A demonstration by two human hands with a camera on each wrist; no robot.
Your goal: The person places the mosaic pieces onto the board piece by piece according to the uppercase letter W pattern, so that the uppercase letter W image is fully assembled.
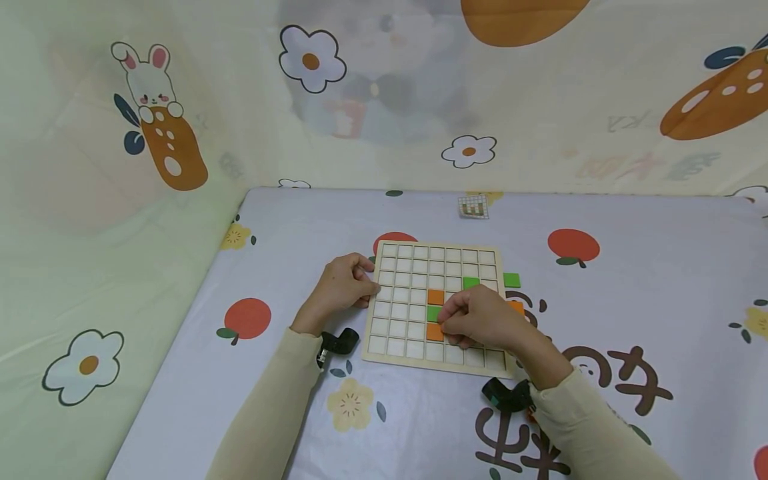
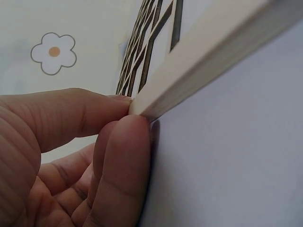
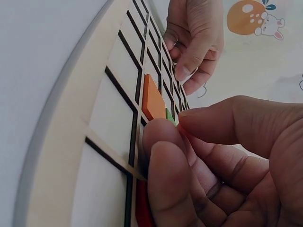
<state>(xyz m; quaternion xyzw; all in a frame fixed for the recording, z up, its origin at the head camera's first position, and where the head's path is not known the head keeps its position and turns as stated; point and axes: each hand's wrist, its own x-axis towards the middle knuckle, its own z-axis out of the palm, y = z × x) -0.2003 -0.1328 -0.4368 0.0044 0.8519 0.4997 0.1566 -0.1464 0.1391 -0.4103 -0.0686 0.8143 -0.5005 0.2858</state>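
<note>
A pale wooden grid board (image 1: pixel 401 355) lies flat on the cloth-covered table. My left hand (image 1: pixel 345 283) pinches its left edge, with thumb and fingertip meeting at the rim in the left wrist view. Over the lower middle squares, my right hand (image 1: pixel 483 317) has thumb and fingertips close together on a green tile (image 1: pixel 433 313). That tile sits between an orange tile (image 1: pixel 435 297) and another orange tile (image 1: pixel 435 332) in one column. A further green tile (image 1: pixel 471 283) lies up and to the right. Under the right fingers, a red tile (image 3: pixel 143 203) shows partly.
Right of the board lie a loose green tile (image 1: pixel 512 280) and an orange tile (image 1: pixel 515 307), partly behind the right hand. A small card with a printed grid pattern (image 1: pixel 474 207) lies near the table's back edge. Patterned cloth walls stand at the back and left.
</note>
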